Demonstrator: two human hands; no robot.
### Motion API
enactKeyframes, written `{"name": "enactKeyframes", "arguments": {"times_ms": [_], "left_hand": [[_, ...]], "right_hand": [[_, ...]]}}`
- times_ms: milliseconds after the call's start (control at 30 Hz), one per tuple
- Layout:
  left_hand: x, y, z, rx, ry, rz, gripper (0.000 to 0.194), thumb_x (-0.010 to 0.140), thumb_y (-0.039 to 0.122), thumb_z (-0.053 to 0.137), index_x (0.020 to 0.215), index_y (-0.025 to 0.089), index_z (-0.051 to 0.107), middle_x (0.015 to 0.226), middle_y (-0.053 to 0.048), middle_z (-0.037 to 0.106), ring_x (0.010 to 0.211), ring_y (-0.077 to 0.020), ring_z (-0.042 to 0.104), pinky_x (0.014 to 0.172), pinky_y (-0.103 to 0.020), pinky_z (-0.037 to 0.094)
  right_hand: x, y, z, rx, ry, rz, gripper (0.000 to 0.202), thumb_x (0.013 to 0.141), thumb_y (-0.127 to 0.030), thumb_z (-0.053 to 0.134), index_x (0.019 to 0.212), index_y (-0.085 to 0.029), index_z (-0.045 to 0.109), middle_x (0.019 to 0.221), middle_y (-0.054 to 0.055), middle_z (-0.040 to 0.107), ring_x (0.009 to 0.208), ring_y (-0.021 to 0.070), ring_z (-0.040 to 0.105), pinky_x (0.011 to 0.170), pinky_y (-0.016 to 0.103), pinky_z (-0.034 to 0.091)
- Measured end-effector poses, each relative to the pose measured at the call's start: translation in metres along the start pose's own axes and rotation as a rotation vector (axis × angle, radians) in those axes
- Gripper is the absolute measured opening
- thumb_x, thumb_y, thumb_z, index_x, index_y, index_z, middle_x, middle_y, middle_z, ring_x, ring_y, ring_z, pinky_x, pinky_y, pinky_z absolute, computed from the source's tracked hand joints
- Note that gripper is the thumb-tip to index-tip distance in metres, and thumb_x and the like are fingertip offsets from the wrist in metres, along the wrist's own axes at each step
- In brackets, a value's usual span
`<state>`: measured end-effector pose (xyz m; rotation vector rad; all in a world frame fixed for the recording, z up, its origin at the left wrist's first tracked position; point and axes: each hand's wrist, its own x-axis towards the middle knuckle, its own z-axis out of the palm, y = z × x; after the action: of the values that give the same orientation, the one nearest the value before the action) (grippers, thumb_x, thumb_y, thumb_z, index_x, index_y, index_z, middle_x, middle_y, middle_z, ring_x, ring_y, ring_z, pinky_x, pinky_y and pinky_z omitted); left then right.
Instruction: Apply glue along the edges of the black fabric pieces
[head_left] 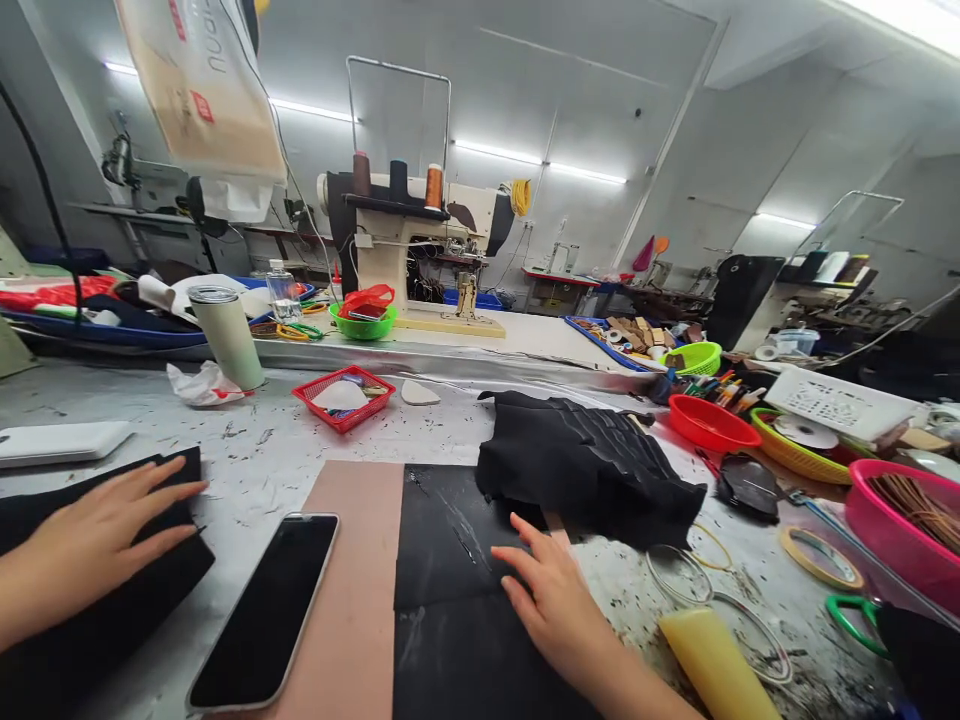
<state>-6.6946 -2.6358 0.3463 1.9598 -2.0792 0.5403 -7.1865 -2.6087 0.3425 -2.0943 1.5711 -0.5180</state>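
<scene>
My left hand (112,525) lies with fingers spread on a dark sheet of fabric or leather (169,580) at the left. Over a black panel (442,545) in the middle, my right hand (551,600) has its fingers apart and holds nothing; whether the fingertips touch the panel I cannot tell. The panel shows shiny pale streaks and lies beside a pinkish-brown sheet (360,560). A smartphone (266,610) with a dark screen rests partly on that sheet. Behind my right hand is a pile of black pieces (585,455).
A red basket (345,397), a tumbler (226,335) and a white box-like object (64,443) stand towards the back and left. A sewing machine (420,240) rises behind. At right are a yellow block (716,665), a tape roll (821,557) and a pink basin (900,530).
</scene>
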Motion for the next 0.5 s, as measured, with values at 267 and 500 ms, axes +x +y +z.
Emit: {"name": "enactKeyframes", "arguments": {"times_ms": [267,500], "left_hand": [[-0.067,0.115,0.006,-0.119,0.156,0.232,0.048,0.079,0.042,0.049,0.126,0.044,0.041,0.139,0.005,0.041,0.124,-0.0253,0.042,0.088,-0.042,0.048],[-0.052,0.192,-0.001,-0.265,0.31,0.373,0.046,0.077,0.035,0.049,0.122,0.032,0.05,0.135,-0.001,0.047,0.117,-0.0237,0.05,0.079,-0.032,0.054]], "right_hand": [[0.021,-0.005,0.006,-0.338,0.036,-0.093,0.032,0.084,-0.013,0.043,0.106,-0.024,0.064,0.118,0.005,0.059,0.106,0.0233,0.05,0.091,0.038,0.037],[0.072,-0.007,-0.014,-0.539,0.083,-0.16,0.033,0.087,-0.013,0.037,0.105,-0.02,0.063,0.108,0.006,0.063,0.101,0.0229,0.051,0.088,0.037,0.033]]}}
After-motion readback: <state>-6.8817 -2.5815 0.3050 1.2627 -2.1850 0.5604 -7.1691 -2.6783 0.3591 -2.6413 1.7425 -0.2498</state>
